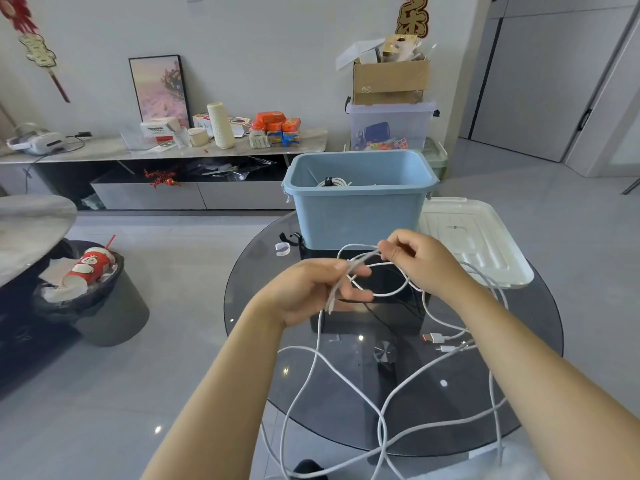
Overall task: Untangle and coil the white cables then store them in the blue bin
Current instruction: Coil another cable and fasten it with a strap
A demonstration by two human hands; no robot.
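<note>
Long white cables [313,372] loop in a tangle over the round glass table [540,344] and hang past its near edge. My left hand [304,292] grips a small bundle of cable loops above the table. My right hand [419,261] pinches a strand just to the right of that bundle. Two plug ends [440,341] lie on the glass at the right. The blue bin [360,216] stands open at the table's far side, right behind my hands, with a coiled white cable [334,182] inside it.
A white bin lid [474,237] lies to the right of the bin. A small white strap [282,248] and a black one lie left of it. A full dark waste bin [90,292] stands on the floor at the left, beside another table's edge.
</note>
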